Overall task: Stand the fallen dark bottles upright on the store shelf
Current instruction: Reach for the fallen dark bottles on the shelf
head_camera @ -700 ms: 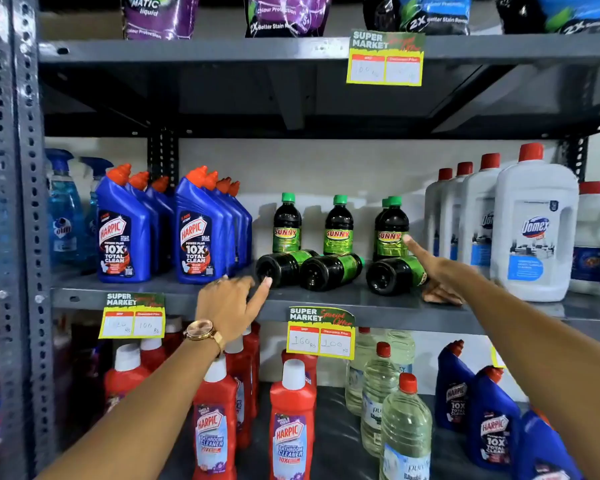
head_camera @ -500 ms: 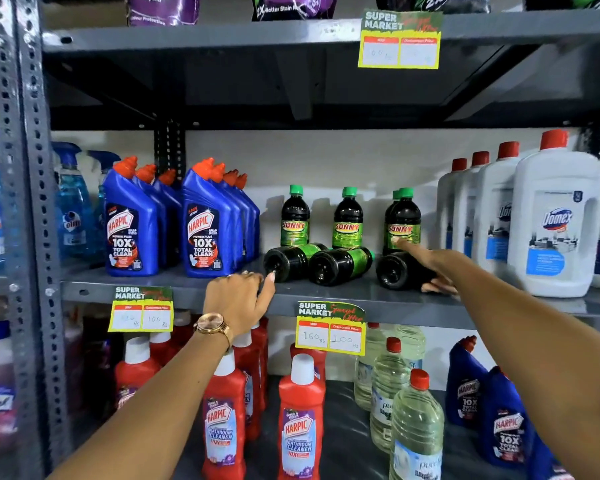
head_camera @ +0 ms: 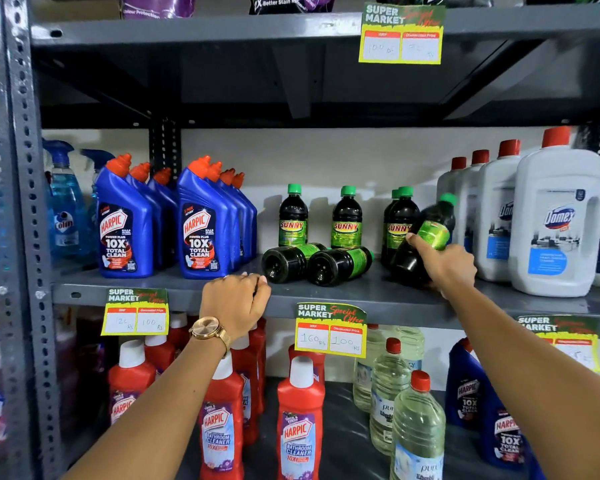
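Note:
Two dark bottles with green labels lie on their sides on the grey middle shelf (head_camera: pixel 371 294), one on the left (head_camera: pixel 286 262) and one beside it (head_camera: pixel 336 265), bases toward me. Behind them several matching bottles stand upright, such as the one at the left (head_camera: pixel 292 216). My right hand (head_camera: pixel 442 266) grips a third dark bottle (head_camera: pixel 426 237), which is tilted with its green cap up and to the right and its base near the shelf. My left hand (head_camera: pixel 236 301) rests with curled fingers on the shelf's front edge, just left of the lying bottles, holding nothing.
Blue Harpic bottles (head_camera: pixel 201 230) stand left of the dark ones, large white Domex jugs (head_camera: pixel 558 223) to the right. Price tags (head_camera: pixel 330 329) hang from the shelf edge. The lower shelf holds red Harpic bottles (head_camera: pixel 298 424) and clear bottles (head_camera: pixel 418 427). A steel upright (head_camera: pixel 18 202) is at left.
My right hand has closed on the rightmost fallen bottle and swung its cap end up off the shelf. My left hand's fingers have curled onto the shelf edge.

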A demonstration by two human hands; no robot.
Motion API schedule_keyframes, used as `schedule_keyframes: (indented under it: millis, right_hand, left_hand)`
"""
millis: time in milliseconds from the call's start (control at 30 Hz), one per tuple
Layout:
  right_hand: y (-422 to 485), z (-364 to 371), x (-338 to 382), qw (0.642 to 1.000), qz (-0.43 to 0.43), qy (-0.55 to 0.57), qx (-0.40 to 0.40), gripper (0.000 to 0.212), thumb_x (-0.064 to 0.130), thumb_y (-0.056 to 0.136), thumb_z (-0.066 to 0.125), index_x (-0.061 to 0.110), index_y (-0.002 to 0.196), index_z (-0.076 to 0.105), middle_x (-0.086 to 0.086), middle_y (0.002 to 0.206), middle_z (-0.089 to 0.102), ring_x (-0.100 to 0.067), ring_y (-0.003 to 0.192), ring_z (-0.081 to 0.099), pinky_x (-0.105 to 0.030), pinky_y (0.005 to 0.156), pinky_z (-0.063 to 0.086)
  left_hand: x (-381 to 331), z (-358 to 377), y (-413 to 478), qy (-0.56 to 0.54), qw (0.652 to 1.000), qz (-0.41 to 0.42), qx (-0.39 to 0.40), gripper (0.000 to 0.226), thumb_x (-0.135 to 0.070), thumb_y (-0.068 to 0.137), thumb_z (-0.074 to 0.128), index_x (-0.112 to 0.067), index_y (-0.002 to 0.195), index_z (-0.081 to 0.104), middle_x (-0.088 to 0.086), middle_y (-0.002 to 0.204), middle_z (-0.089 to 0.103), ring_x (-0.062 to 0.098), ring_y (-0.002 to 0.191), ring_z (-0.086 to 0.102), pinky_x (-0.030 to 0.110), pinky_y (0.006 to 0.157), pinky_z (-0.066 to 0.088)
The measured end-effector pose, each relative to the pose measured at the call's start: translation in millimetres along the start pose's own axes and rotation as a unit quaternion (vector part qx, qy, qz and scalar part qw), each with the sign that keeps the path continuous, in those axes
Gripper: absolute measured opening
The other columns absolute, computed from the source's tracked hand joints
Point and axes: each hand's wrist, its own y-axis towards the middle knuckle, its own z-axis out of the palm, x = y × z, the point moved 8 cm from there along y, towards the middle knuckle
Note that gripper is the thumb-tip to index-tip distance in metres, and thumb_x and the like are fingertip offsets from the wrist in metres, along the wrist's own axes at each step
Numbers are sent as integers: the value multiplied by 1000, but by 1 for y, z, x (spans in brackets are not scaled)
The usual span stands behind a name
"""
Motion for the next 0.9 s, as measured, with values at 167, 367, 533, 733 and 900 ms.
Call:
schedule_keyframes:
  millis: [167,367,533,733,900]
  right_hand:
    - [-9,-1,18,990,-93,-104,-27,70,60,73,66,0,108,55,-21,111,63,-41,106,60,-44,84,48]
    - [3,19,11,995,-75,-3,58,66,42,70,77,-1,114,55,-19,114,63,-36,105,59,-38,83,50]
    - [9,25,1,993,-51,17,101,67,31,60,83,-2,111,57,-15,106,62,-31,99,59,-31,73,47]
    - [7,23,4,992,-62,-73,79,88,47,63,80,-3,127,44,-21,125,56,-38,118,51,-43,97,46]
    - [4,15,4,995,-63,-8,73,66,27,61,85,0,111,50,-18,116,60,-34,103,58,-38,78,50]
  left_hand:
    - [-1,-4,-1,-15,1000,-4,-7,41,-30,85,34,-17,49,48,1,41,53,24,36,49,22,43,27]
    - [-1,-2,-2,-11,1000,-6,-2,41,-30,84,35,-16,48,50,0,39,52,23,34,47,21,42,25]
    - [0,-1,-1,-9,1000,-12,1,43,-30,85,34,-15,49,51,1,40,52,23,35,47,21,42,26]
    - [-1,0,-2,-5,1000,-13,5,43,-29,85,34,-15,48,50,1,40,51,23,35,46,21,43,26]
    - [0,0,-2,-3,1000,-11,0,42,-30,85,34,-16,48,48,1,39,50,23,35,46,20,43,21]
